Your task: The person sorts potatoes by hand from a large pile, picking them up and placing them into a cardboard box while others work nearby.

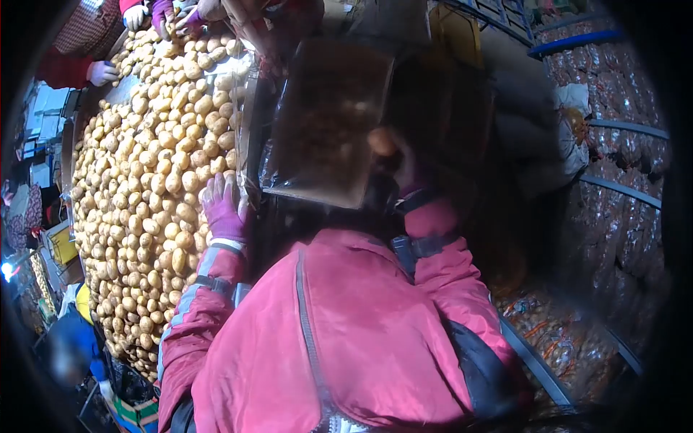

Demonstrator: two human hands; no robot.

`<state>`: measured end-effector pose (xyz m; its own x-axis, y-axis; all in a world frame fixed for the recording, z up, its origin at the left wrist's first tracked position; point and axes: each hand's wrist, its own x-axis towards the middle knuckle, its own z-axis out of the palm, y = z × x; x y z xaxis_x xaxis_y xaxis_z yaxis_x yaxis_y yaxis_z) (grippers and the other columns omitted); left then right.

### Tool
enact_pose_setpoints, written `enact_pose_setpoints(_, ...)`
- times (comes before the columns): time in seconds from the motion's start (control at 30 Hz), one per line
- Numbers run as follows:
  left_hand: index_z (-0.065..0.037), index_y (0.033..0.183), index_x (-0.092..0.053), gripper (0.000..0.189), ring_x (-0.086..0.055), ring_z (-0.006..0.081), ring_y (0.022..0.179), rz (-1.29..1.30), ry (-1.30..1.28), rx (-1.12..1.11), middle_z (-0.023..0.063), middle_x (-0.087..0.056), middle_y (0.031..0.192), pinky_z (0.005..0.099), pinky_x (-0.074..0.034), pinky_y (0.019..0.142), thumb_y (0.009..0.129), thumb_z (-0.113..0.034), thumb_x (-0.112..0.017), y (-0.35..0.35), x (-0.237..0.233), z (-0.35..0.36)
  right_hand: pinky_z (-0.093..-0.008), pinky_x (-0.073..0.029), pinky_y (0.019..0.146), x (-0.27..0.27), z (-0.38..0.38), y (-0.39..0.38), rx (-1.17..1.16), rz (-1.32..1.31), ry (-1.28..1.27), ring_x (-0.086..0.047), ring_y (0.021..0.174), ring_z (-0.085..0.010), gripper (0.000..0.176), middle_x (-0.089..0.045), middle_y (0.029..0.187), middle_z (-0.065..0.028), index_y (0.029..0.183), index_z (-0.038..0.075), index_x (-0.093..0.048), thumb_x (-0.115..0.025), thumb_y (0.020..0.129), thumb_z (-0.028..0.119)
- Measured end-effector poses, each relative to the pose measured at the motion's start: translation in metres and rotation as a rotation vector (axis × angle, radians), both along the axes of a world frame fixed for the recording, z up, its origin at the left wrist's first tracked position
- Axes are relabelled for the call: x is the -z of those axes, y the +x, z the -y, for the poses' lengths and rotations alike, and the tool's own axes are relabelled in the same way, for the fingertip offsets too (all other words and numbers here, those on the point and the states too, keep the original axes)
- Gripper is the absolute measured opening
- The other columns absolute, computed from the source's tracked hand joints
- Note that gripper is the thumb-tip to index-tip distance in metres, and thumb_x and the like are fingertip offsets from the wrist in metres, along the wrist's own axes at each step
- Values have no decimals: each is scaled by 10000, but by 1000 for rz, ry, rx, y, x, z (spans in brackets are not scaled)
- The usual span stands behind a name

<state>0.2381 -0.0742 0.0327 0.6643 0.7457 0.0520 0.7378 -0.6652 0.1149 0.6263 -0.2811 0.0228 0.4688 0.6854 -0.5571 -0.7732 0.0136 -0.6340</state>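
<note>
Sitting in right hand [409,164]: potato [382,142]

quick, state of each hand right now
Left hand: open, at the edge of the potato pile.
Right hand: closed, holding a single potato.

From where I stand, the broad, pale grey tabletop [127,91] is crowded with smooth, rounded, yellow-brown potatoes [166,138], many touching their neighbours. Toward the far end, bare patches of it shine between them.
</note>
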Motion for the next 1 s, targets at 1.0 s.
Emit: enact_pose_setpoints(1.0, -15, 1248, -654, 382, -655, 273, 1098, 846, -432, -586, 175, -681, 1195, 352, -515, 960, 919, -209, -639, -162, -110, -55, -429, -526, 884, -38, -345, -316, -1126, 1641, 276, -657, 1012, -332, 428, -681, 1069, -175, 1251, 140, -656, -667, 846, 279)
